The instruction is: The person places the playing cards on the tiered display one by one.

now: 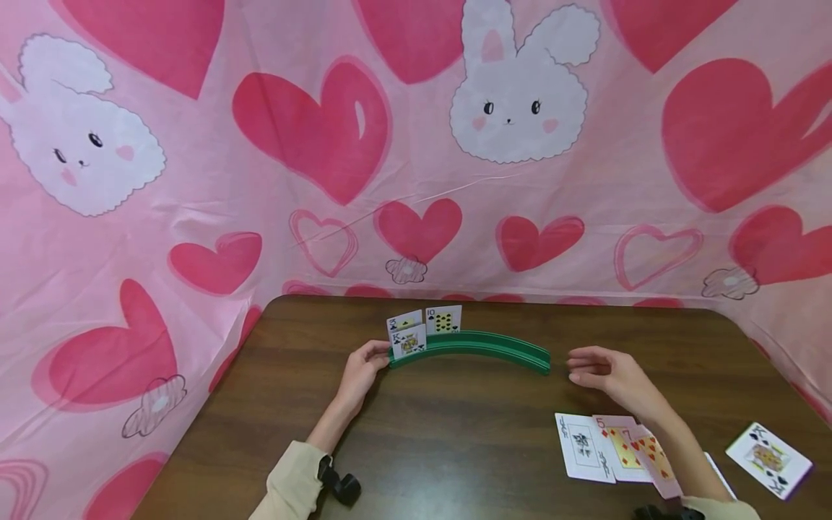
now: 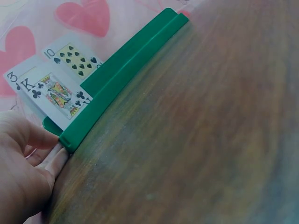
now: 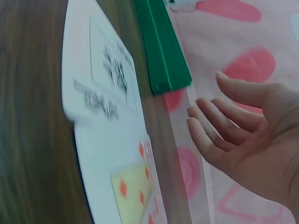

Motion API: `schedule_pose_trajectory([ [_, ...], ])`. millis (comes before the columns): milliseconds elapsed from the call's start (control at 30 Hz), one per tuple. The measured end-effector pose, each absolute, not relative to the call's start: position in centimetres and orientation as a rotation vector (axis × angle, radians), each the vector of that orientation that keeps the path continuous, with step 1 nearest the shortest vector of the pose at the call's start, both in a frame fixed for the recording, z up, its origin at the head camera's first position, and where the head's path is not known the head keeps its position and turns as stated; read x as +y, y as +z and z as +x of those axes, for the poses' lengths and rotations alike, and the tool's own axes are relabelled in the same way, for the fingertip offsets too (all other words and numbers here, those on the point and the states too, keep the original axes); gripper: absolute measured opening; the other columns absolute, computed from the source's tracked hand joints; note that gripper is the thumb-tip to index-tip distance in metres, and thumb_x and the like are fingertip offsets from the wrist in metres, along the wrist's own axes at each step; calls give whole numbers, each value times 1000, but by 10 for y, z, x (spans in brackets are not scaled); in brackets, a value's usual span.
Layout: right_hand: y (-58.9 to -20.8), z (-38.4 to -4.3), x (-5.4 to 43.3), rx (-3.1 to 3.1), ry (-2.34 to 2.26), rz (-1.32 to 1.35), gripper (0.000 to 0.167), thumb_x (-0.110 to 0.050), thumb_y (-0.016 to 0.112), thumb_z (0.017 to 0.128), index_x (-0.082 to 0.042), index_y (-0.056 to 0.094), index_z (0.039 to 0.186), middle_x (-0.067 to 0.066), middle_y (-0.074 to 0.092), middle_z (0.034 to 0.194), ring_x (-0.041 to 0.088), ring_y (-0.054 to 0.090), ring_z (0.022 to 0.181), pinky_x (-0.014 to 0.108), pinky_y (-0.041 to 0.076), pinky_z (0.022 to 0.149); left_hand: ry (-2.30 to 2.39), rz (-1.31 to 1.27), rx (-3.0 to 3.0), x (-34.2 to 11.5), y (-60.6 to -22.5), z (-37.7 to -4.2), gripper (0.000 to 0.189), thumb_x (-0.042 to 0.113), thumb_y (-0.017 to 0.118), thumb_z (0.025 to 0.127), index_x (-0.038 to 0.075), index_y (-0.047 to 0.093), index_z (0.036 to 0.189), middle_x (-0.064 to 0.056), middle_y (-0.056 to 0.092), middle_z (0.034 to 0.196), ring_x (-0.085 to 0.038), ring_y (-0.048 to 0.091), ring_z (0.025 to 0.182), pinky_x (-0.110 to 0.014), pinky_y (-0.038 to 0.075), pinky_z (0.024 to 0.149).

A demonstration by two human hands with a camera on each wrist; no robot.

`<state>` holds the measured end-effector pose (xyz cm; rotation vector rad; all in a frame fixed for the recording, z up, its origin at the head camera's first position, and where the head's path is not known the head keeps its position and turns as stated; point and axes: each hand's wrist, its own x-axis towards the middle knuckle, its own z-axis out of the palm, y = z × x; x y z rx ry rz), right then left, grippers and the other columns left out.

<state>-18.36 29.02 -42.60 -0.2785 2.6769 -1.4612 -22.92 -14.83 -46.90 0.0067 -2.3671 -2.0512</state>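
Note:
A curved green card holder stands on the table with several playing cards upright at its left part. The king of clubs is in front, the 3 of clubs behind it, and the 10 of spades beside them in the back slot. My left hand holds the holder's left end, thumb and fingers at its tip. Just off the right end, my right hand hovers with loosely bent fingers and nothing in them.
Near the right forearm lie a joker, a 5 of diamonds and a 7 of hearts, overlapping. A king of spades lies face up farther right. A pink heart-and-rabbit cloth hangs behind the brown table.

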Motion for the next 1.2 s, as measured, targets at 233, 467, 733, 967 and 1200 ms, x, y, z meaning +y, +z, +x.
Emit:
schedule_pose_trajectory([
  [233,-431,-184,306,2574,-1278,-483,52,-10,80,89,14,57,129,15,67,111,22,64,96,26,55,79,-2045,33,-2370,-151,-484,-237,27,-3,56,100,-7,67,124,-21,67,126,-27,62,111,-33,46,92],
  [467,-437,-181,302,2623,-1091,-574,59,-15,89,80,8,58,126,12,61,115,26,56,102,29,50,84,-2049,3,-2356,-150,-484,-237,27,-2,57,100,-7,67,124,-20,67,125,-26,62,111,-32,46,91],
  [733,-438,-183,295,2844,-851,-436,43,-14,91,78,0,61,107,7,56,98,25,54,91,40,49,78,-2053,2,-2350,-149,-483,-238,26,-3,57,99,-7,67,123,-20,68,124,-25,62,109,-30,47,89],
  [967,-436,-184,295,2876,-795,-418,54,-21,94,74,4,62,110,11,56,101,27,53,93,46,50,81,-2038,-1,-2344,-149,-483,-239,26,-3,57,99,-7,67,122,-20,68,123,-25,62,110,-29,47,89],
  [1200,-437,-182,293,2871,-767,-396,39,-13,92,75,-1,63,98,9,53,98,25,52,89,42,50,79,-2045,-1,-2360,-151,-484,-237,27,-2,56,100,-8,66,124,-22,66,126,-26,61,111,-32,46,91],
])
